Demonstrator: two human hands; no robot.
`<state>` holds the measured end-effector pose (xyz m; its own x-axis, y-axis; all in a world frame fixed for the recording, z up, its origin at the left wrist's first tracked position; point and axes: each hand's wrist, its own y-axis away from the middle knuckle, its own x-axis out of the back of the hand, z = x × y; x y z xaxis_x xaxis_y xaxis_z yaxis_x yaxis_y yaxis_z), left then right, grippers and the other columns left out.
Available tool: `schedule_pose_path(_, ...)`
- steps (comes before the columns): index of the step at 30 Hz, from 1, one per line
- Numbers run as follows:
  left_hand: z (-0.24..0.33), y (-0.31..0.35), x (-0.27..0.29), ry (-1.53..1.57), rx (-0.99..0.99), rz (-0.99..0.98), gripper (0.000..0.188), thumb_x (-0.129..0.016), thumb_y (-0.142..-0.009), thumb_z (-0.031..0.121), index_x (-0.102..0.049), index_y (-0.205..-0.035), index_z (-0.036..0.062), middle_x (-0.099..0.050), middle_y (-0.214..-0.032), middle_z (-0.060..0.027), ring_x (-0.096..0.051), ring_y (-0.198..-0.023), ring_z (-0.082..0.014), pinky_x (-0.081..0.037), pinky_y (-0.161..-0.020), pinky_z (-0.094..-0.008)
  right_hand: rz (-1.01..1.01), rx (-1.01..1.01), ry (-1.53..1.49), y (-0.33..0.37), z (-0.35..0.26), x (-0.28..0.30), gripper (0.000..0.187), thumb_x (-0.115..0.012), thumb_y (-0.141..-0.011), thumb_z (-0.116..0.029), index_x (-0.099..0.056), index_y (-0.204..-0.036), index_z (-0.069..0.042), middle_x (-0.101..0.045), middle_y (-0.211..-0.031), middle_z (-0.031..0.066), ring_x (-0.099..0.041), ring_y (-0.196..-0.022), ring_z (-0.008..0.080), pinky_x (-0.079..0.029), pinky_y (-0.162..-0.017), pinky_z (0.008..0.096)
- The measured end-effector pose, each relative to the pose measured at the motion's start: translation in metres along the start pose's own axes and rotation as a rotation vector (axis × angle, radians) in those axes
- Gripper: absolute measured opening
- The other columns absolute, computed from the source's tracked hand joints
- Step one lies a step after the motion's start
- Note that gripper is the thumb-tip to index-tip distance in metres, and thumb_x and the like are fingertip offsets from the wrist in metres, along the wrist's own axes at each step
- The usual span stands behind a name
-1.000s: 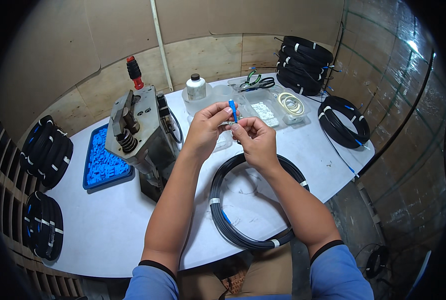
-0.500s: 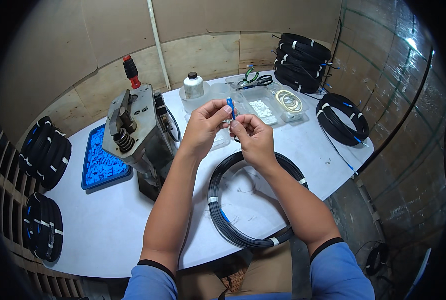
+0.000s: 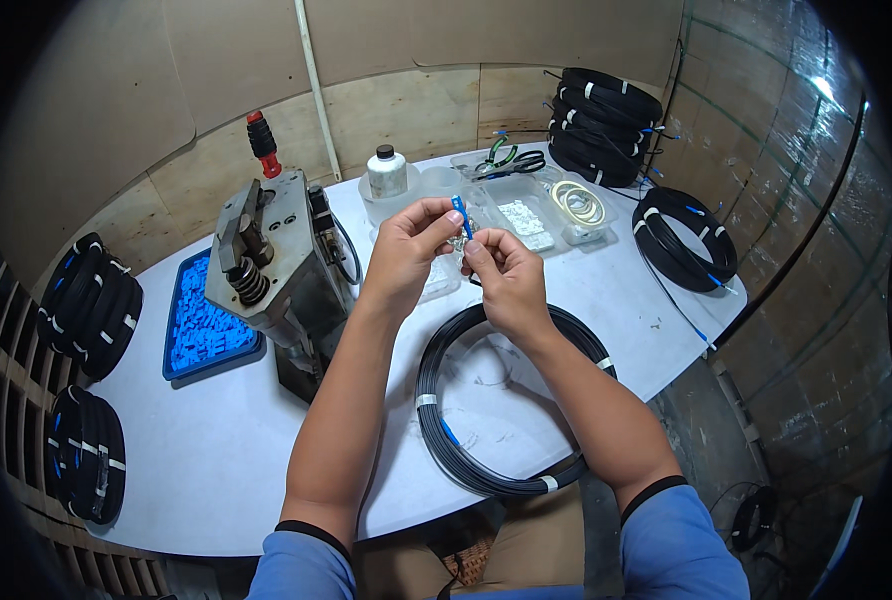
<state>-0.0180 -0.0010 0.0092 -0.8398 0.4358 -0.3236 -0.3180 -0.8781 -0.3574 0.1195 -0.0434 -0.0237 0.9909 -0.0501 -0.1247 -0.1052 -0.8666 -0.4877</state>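
Your left hand [image 3: 406,250] pinches the small blue connector [image 3: 459,212], right hand [image 3: 506,275] closed on its lower end: light, rigid, probably slippery plastic, so grip its sides.

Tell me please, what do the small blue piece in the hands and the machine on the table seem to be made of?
The small blue piece, pinched by the left hand with the right hand beside it, looks like plastic: even bright colour, slight gloss. The machine looks like grey metal, dull and worn, with a bare coil spring; its handle tip seems red plastic or rubber.
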Motion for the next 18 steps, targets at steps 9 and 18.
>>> schedule_pose_path(9,0.0012,0.0004,-0.0005,-0.009,0.003,-0.012,0.019,-0.062,-0.09,0.015,-0.065,-0.103,0.0021,-0.065,-0.09,-0.0014,-0.056,-0.079,-0.0075,-0.044,-0.07,-0.0227,0.007,0.021,0.041,0.0008,-0.0022,-0.0008,0.015,-0.062,-0.091,-0.015,-0.061,-0.091,0.0,-0.062,-0.077,0.0008,-0.056,-0.07,0.006,-0.046,-0.066,0.021)
schedule_pose_path(18,0.0045,0.0028,-0.0062,0.014,0.034,-0.06,0.022,-0.055,-0.093,0.017,-0.064,-0.106,0.0016,-0.065,-0.092,-0.0036,-0.059,-0.084,-0.0107,-0.046,-0.073,-0.0253,0.045,0.072,0.089,0.0004,0.0017,0.0003,0.014,-0.065,-0.088,-0.014,-0.062,-0.091,-0.001,-0.063,-0.079,0.0013,-0.056,-0.071,0.0057,-0.047,-0.068,0.0218)
